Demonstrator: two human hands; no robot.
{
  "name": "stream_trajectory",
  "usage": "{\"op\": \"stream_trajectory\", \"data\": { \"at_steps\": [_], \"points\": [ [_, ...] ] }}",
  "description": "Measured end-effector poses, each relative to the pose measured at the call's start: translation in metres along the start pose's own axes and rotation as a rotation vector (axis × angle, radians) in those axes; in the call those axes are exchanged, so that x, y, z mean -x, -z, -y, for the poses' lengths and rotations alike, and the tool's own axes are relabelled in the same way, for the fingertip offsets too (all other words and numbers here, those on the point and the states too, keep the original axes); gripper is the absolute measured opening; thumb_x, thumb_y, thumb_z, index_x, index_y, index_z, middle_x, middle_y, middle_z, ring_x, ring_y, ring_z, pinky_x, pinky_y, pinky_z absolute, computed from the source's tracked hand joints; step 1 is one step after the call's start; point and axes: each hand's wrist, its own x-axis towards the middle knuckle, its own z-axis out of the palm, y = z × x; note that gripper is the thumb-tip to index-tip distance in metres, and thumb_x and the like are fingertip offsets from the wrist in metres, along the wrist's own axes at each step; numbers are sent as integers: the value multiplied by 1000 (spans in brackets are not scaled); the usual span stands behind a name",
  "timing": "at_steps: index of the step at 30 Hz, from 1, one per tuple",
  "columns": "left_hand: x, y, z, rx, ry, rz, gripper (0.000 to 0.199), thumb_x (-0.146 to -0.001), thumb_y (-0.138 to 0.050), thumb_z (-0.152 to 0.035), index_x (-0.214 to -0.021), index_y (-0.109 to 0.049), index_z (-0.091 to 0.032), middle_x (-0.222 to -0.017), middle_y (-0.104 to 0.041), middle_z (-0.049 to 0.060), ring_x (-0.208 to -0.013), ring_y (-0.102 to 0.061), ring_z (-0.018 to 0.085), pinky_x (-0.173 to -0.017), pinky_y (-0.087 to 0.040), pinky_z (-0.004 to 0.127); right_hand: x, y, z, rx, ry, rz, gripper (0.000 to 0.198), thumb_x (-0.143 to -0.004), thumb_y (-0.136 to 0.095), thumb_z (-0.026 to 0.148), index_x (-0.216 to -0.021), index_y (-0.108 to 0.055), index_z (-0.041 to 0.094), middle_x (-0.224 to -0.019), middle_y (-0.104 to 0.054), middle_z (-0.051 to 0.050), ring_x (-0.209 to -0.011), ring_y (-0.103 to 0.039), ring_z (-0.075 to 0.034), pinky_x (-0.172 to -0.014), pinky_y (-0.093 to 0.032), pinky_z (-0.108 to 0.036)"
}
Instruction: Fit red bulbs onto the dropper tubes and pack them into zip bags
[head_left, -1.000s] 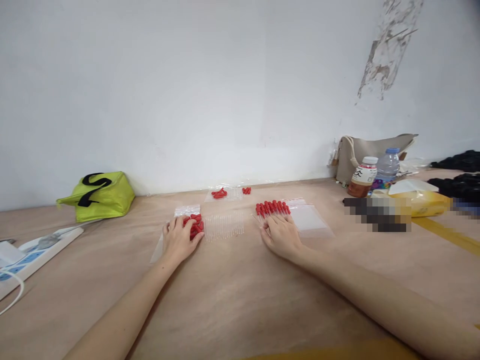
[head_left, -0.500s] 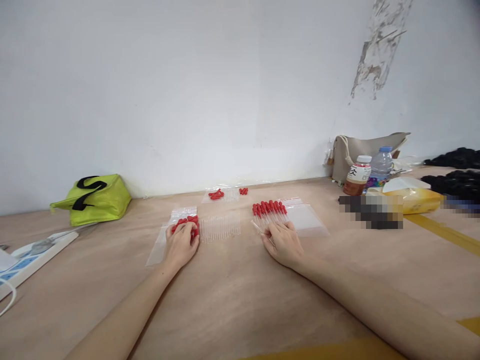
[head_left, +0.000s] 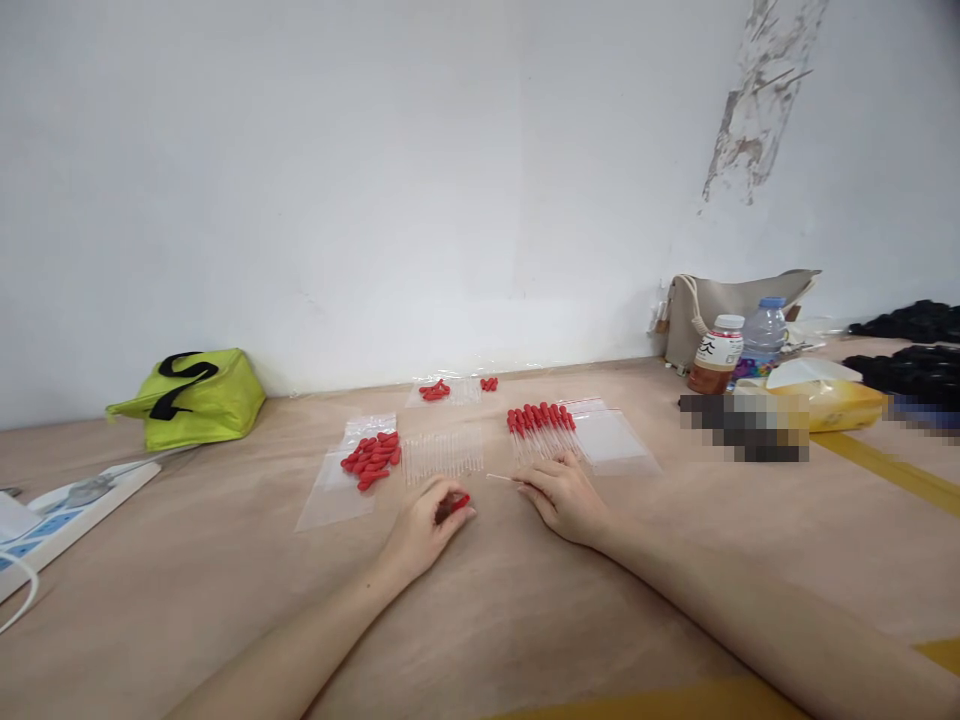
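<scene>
My left hand [head_left: 424, 525] is closed, pinching a red rubber bulb [head_left: 461, 502] between thumb and fingers. Between the fingers of my right hand [head_left: 568, 497] a thin clear dropper tube [head_left: 499, 477] points left toward that bulb, apart from it. Behind my left hand, a pile of red rubber bulbs [head_left: 373, 455] lies on a clear zip bag [head_left: 324, 497]. A row of bare clear tubes [head_left: 442, 453] sits beside the pile. Just beyond my right hand, several droppers with red bulbs [head_left: 541, 416] lie side by side, partly over another clear zip bag [head_left: 621, 440].
Farther back lie more red bulbs [head_left: 434, 391] and tubes near the wall. A green bag [head_left: 206, 400] and a power strip [head_left: 75, 520] are on the left. Bottles [head_left: 718, 355], a yellow tissue pack [head_left: 840, 405] and a grey bag [head_left: 682, 300] stand on the right.
My left hand has come away from the bulb pile, moving right and nearer to me with one red bulb. In my right hand the tube has swung lower, now pointing left.
</scene>
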Motion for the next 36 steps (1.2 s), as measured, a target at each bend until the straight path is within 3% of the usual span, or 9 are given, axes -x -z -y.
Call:
{"op": "stream_trajectory", "data": {
  "at_steps": [12,17,26,36],
  "points": [
    [-2,-1,-7,49,-23,49,12,-82,-52,-27,-80,-60,-18,-79,-59,1,-70,-54,13,-63,-43,24,-2,-3,12,-80,98,43,20,-84,-41,18,-94,-59,19,-81,-64,-3,-72,-53,-12,-77,-23,-32],
    [-2,1,-8,59,-81,57,13,-85,-48,-23,-84,-60,-18,-84,-59,2,-77,-54,13,-71,-42,24,-2,-4,10,-63,134,44,20,-84,-42,17,-90,-61,19,-75,-63,-3,-67,-51,-12,-75,-24,-32],
    [0,1,-7,-42,-168,206,21,-89,-40,-27,-87,-59,-18,-77,-59,2,-70,-54,14,-65,-40,23,-4,-5,1,-47,195,73,25,-82,-44,12,-96,-62,23,-80,-63,-1,-69,-52,-10,-73,-22,-31],
    [0,-1,-6,-79,-169,219,23,-89,-39,-30,-81,-57,-17,-72,-56,2,-67,-52,14,-62,-39,24,-2,-4,13,52,190,90,21,-81,-41,13,-81,-61,18,-69,-57,-2,-61,-45,-10,-66,-21,-29]
  ]
}}
